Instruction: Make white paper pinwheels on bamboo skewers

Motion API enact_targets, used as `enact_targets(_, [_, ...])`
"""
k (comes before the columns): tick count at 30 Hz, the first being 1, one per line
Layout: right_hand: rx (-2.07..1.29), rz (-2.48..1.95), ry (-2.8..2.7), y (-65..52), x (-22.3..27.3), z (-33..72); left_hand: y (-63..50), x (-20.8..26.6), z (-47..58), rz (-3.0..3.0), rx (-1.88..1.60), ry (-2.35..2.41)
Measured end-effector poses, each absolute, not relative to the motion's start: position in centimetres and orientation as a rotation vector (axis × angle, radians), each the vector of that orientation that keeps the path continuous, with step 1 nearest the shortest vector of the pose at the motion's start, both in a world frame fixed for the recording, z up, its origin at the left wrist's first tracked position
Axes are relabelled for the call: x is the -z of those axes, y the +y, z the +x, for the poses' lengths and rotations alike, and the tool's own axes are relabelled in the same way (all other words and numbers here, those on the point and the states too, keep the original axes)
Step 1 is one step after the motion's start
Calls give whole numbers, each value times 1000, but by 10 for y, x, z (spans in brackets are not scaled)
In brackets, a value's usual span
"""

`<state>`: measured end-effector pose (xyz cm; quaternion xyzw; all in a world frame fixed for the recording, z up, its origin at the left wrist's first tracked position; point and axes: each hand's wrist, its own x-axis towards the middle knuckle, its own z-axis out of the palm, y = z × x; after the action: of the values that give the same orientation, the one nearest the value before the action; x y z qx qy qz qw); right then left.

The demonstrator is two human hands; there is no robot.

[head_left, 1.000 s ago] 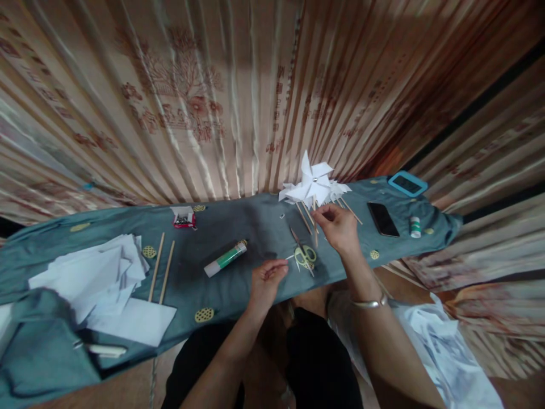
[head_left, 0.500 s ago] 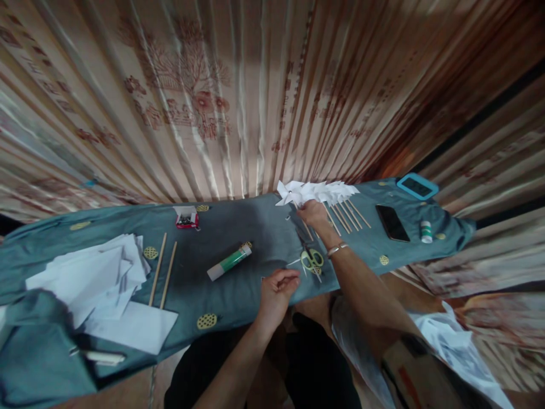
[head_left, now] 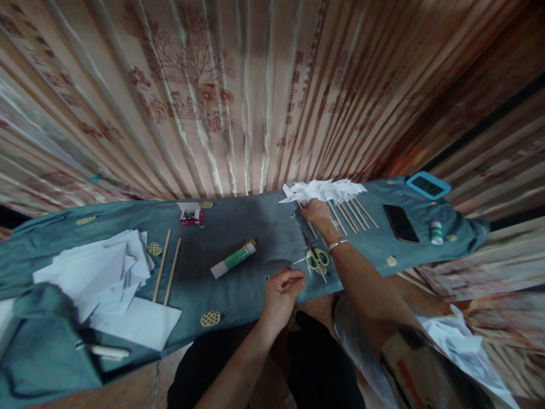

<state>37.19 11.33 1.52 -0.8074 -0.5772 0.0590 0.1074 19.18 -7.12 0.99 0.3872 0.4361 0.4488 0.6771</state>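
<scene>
At the back of the cloth-covered table, my right hand [head_left: 315, 215] is closed on the stick of a white paper pinwheel [head_left: 291, 193], the leftmost in a row. Its stick lies low against the cloth, and the lower end shows below my fingers. Several more white pinwheels [head_left: 347, 190] overlap to the right, sticks pointing toward me. By the front edge hovers my left hand [head_left: 281, 295], fingers curled together with nothing visible in them. Green-handled scissors [head_left: 317, 259] lie just right of it. A glue stick [head_left: 233, 260] rests to its left.
Stacked white paper [head_left: 93, 272] covers the left end, beside two bare wooden sticks [head_left: 172, 271]. A small red box [head_left: 191, 215] of little metal pieces stands at the back. On the right are a phone [head_left: 401, 222], a blue-framed device [head_left: 428, 184] and a small white-green tube [head_left: 436, 233].
The leftmost pinwheel's head has tilted and shifted closer against the row, with my right hand still on its stick. My left hand stays nearly in place. The whole view shifts slightly.
</scene>
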Motion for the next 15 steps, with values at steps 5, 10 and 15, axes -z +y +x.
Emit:
enact_targets(5, [-116, -2492, -1661, 112, -16, 368, -72, -11, 192, 867, -1022, 975])
enact_targets(10, [-66, -2498, -1684, 109, -18, 364, -74, -11, 191, 863, -1025, 978])
enact_targets(15, [-28, -2484, -1696, 104, -22, 363, -76, -10, 189, 883, -1024, 978])
